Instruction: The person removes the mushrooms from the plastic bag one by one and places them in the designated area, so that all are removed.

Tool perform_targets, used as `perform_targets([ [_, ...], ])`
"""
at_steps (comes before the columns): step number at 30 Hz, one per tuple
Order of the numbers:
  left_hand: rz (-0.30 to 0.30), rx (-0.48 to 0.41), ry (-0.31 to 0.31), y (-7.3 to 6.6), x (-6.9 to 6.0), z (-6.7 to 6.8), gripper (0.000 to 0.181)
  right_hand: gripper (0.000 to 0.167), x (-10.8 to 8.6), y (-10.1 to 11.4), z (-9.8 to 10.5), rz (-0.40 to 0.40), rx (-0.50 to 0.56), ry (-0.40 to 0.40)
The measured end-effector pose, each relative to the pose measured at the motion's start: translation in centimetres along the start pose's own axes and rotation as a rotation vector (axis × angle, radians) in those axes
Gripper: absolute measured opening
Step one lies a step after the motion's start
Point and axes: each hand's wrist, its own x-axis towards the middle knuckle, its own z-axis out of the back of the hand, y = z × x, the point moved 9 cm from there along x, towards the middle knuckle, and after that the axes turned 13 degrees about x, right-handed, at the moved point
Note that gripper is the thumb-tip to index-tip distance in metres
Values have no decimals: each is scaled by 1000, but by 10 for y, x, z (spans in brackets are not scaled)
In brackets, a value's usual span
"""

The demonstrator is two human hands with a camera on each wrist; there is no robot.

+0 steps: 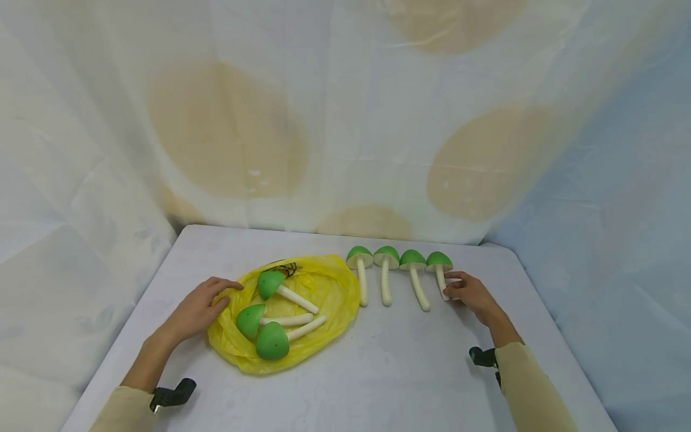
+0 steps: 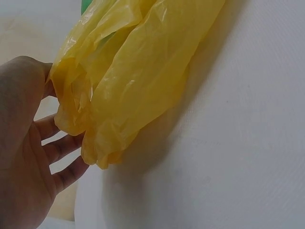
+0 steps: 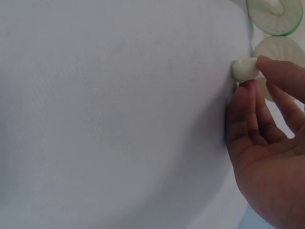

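Three toy mushrooms [image 1: 272, 342] with green caps and white stems lie on an opened yellow plastic bag [image 1: 335, 324]. My left hand [image 1: 202, 306] holds the bag's left rim, thumb on one side and fingers on the other; in the left wrist view the bag's folds [image 2: 128, 86] hang at the fingertips. My right hand [image 1: 472, 294] pinches the stem of the rightmost mushroom [image 1: 439, 261] in a row at the back right. The stem end [image 3: 245, 70] shows between thumb and fingers in the right wrist view, with the cap behind partly hidden.
Left of the pinched mushroom, several more mushrooms [image 1: 385, 258] stand in a row, caps toward the back and stems toward the front. The white table [image 1: 399, 372] is bordered by patterned curtains [image 1: 345, 132] behind and at both sides.
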Motion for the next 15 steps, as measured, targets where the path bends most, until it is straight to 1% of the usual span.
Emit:
perform_targets([
  [9,3,8,3,2,1,-2,28,53,1,-7,1,-4,22,-7],
  [15,7,-2,9,1,1,-1,29,53,0,-7,3,12,31,0],
])
